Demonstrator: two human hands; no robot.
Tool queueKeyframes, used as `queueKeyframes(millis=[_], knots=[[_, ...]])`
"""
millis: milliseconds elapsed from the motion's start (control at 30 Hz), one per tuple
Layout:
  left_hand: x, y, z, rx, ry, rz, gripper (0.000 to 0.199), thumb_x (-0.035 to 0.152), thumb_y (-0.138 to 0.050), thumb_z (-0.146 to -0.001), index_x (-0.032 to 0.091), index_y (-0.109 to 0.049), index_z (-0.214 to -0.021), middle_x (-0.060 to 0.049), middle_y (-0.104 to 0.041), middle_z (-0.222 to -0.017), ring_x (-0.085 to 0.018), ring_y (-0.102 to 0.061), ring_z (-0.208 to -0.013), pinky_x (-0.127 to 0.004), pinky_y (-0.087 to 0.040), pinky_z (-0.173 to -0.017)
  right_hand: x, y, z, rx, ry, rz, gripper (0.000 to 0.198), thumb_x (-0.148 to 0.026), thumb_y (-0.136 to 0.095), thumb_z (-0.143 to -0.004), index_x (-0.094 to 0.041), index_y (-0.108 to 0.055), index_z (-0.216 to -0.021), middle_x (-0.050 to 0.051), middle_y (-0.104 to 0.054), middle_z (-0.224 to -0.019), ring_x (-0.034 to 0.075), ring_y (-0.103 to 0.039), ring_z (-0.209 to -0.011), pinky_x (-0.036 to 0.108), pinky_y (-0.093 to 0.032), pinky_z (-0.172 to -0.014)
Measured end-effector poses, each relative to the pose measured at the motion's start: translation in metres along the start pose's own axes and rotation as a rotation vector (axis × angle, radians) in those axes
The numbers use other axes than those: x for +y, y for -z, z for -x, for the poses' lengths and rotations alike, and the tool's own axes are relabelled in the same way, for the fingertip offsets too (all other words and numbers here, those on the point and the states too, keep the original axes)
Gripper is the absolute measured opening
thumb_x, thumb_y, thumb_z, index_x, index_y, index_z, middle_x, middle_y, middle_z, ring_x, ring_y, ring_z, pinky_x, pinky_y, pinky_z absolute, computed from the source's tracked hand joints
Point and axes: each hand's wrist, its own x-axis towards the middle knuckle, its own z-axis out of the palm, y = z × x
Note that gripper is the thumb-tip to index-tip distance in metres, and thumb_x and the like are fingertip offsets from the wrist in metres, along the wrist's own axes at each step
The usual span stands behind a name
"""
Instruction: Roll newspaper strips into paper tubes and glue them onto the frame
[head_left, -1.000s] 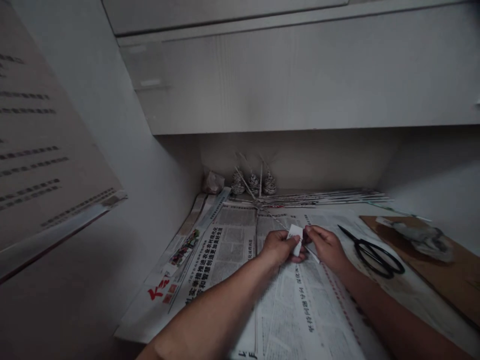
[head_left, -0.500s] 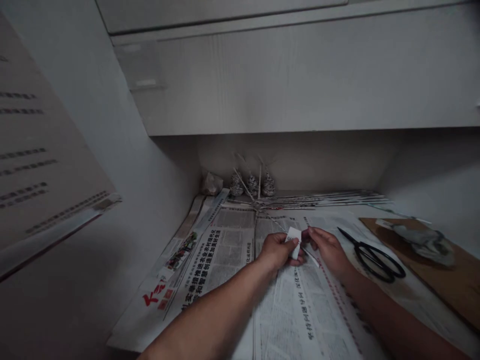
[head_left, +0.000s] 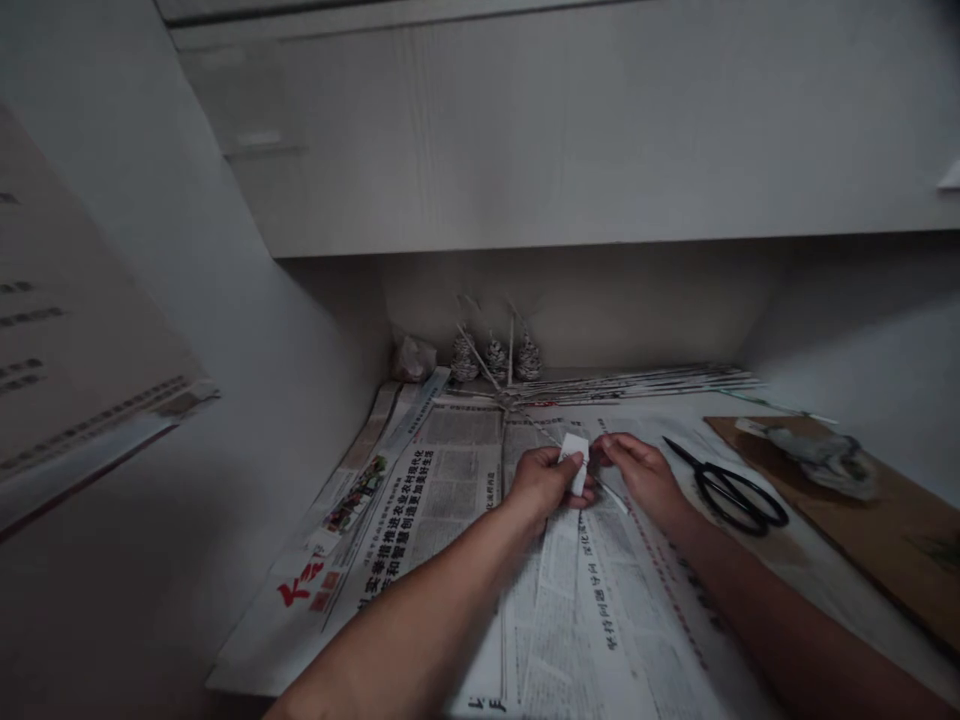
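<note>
My left hand (head_left: 541,482) pinches a small white piece of paper (head_left: 574,462) between thumb and fingers, above the spread newspaper (head_left: 450,500). A thin rolled-paper stick (head_left: 616,498) pokes out below it toward the right. My right hand (head_left: 643,478) is just beside the paper, fingertips pressed together; whatever they grip is too small to make out. Another thin stick runs from the left hand back to a crossed bundle of paper sticks (head_left: 510,402). Black-handled scissors (head_left: 739,500) lie to the right of my right hand.
Small woven paper vessels (head_left: 528,360) stand by the back wall beside a crumpled bag (head_left: 414,358). Long paper sticks (head_left: 637,383) lie along the back. A brown board (head_left: 847,520) with a plastic bundle (head_left: 825,462) is at right. A white cabinet (head_left: 525,140) overhangs the table.
The whole view has shifted slightly, so things appear a little higher and further left. Both hands keep nearly the same pose, with the white paper still in my left hand.
</note>
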Motion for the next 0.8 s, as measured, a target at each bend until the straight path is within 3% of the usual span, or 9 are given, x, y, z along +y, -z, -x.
queueKeyframes(millis=[100,267,367,600,800], knots=[[0.001,0.0,0.001,-0.003,-0.01,-0.007,0.024,0.032,-0.065,-0.076,0.01,-0.067,-0.087,-0.004,-0.064,-0.063,-0.01,-0.057,-0.046,-0.022,-0.049,-0.046,-0.008,-0.003,-0.001,-0.06,-0.064,-0.01,0.038,-0.054,-0.064,-0.069,-0.016,-0.066,-0.074,0.005,-0.063,-0.071,0.017,-0.054,-0.069,0.029,-0.042,-0.068],[0.002,0.002,0.001,-0.013,-0.032,-0.028,0.023,0.031,-0.063,-0.078,0.01,-0.067,-0.087,-0.006,-0.065,-0.068,-0.01,-0.058,-0.048,-0.02,-0.048,-0.044,-0.041,-0.008,0.0,-0.29,-0.283,-0.047,0.035,-0.05,-0.063,-0.071,-0.015,-0.061,-0.065,0.0,-0.056,-0.056,0.011,-0.046,-0.053,0.024,-0.035,-0.052],[0.003,0.002,0.001,-0.005,-0.035,-0.032,0.025,0.033,-0.065,-0.077,0.01,-0.067,-0.086,-0.006,-0.066,-0.069,-0.01,-0.058,-0.048,-0.019,-0.048,-0.044,-0.052,-0.012,-0.002,-0.298,-0.364,-0.103,0.03,-0.045,-0.066,-0.069,-0.015,-0.06,-0.066,0.0,-0.055,-0.055,0.01,-0.045,-0.05,0.023,-0.029,-0.047],[0.003,0.005,-0.001,0.021,-0.051,-0.041,0.024,0.034,-0.067,-0.075,0.01,-0.067,-0.082,-0.005,-0.065,-0.066,-0.011,-0.059,-0.05,-0.02,-0.049,-0.046,-0.028,-0.012,-0.001,-0.244,-0.258,-0.277,0.037,-0.05,-0.068,-0.069,-0.013,-0.061,-0.068,-0.001,-0.053,-0.057,0.007,-0.043,-0.048,0.021,-0.029,-0.043],[0.001,0.005,-0.002,0.024,-0.059,-0.095,0.023,0.033,-0.065,-0.076,0.011,-0.067,-0.083,-0.006,-0.066,-0.067,-0.011,-0.059,-0.05,-0.02,-0.048,-0.045,-0.026,0.002,0.001,-0.425,-0.333,-0.253,0.036,-0.046,-0.068,-0.071,-0.013,-0.066,-0.087,0.004,-0.063,-0.068,0.009,-0.05,-0.049,0.018,-0.019,-0.032]])
